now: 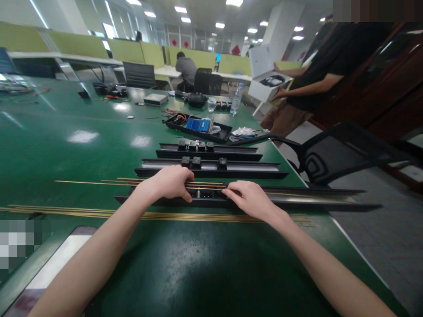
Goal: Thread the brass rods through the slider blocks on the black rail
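A long black channel rail [313,204] lies crosswise in front of me, with small black blocks [206,193] inside it. Several thin brass rods [209,183] run along the rail at the blocks. My left hand [170,182] is curled over the rail from the left, fingers at the far side and thumb at the near side; what lies in its grip is hidden. At the right end of the blocks, my right hand [249,198] has its fingertips pinched together on the rods. Another bundle of brass rods [198,216] lies on the table nearer me.
Two more black rails [244,169] with blocks lie behind. Farther back are a black tray [224,134], white gloves [244,133] and a water bottle [237,99]. A phone [56,259] lies left. A chair [343,154] and a person holding a white box [264,90] are right.
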A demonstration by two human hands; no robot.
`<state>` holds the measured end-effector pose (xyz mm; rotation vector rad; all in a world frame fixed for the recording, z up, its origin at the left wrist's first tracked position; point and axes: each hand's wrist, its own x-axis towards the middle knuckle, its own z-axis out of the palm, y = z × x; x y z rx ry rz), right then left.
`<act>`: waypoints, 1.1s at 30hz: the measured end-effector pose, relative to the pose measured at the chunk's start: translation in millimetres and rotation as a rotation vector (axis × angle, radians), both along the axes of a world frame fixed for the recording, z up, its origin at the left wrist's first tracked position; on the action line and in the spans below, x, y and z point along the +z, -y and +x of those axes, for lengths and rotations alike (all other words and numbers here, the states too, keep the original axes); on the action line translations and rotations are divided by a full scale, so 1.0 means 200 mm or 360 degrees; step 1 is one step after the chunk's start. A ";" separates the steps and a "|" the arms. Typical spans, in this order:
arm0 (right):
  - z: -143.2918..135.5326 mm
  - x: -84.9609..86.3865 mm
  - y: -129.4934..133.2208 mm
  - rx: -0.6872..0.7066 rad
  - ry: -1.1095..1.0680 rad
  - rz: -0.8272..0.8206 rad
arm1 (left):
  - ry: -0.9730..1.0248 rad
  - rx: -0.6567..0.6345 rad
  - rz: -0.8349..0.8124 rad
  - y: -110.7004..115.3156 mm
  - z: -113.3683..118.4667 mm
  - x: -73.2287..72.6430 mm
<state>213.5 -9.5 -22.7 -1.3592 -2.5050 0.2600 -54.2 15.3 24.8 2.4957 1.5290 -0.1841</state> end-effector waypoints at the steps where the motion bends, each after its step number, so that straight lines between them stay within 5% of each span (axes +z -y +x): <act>1: 0.00 0.00 0.00 0.0009 -0.0010 0.0010 | -0.0001 0.0000 0.0001 0.00 0.00 0.00; 33: 0.19 0.09 -0.06 0.0107 0.0064 -0.0302 | 0.0008 0.0004 0.0019 0.01 0.00 0.00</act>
